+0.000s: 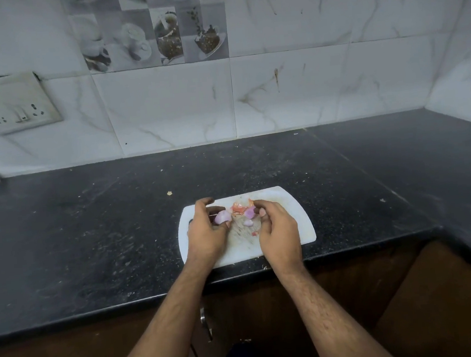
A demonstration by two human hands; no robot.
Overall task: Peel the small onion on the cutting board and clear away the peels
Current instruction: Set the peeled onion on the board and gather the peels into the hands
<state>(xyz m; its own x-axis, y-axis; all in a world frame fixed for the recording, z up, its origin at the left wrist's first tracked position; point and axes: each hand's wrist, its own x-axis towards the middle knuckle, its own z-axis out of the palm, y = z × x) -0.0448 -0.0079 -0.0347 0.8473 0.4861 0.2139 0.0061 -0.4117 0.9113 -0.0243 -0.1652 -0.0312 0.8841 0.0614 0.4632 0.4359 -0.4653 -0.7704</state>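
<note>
Head view: left hand (205,233) half-hides the onion (221,217) (peeled, purple).

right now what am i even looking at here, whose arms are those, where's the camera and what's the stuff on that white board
There is no machine here. The camera sits on a person's head and looks forward and down, so the two bare arms reaching in from the bottom are that person's own. They stand at a dark kitchen counter with a tiled wall behind. On it lies a white cutting board. The left hand holds a peeled, pale purple small onion between thumb and fingers. The right hand pinches a smaller purple piece. Between the hands lies a little heap of orange-pink peels, and another purple bit rests on the board.
</note>
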